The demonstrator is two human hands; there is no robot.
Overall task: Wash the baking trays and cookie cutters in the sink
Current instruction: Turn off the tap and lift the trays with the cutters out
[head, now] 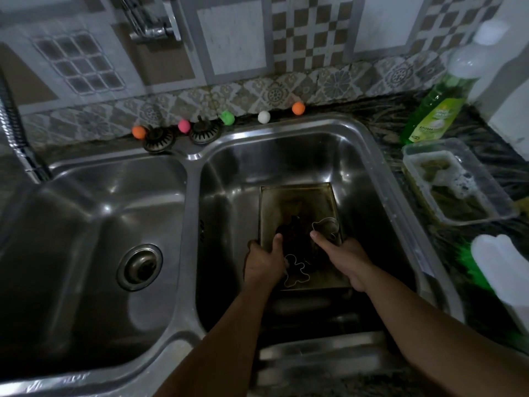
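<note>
Hands first: your left hand holds the left edge of the baking tray, thumb on top inside the rim, fingers curled under, so that grip is closed on the tray. Your right hand holds the right edge the same way, thumb lying flat inside, near a cookie cutter. Both arms reach in from the near side of the sink and slope down into it.

The tray sits in the right bowl of the steel sink, long side pointing away from you. It looks dark and greasy. A second cutter, shaped like a little man, lies in the tray between your hands. You cannot tell if the tray rests on the bottom or is lifted a bit.

Room is open behind the tray, up to the back wall of the bowl. The left bowl has only its drain.

On the worktop to your right stand a green soap bottle and a clear tub with foam in it. Small coloured balls line the back edge by the tiled wall.
</note>
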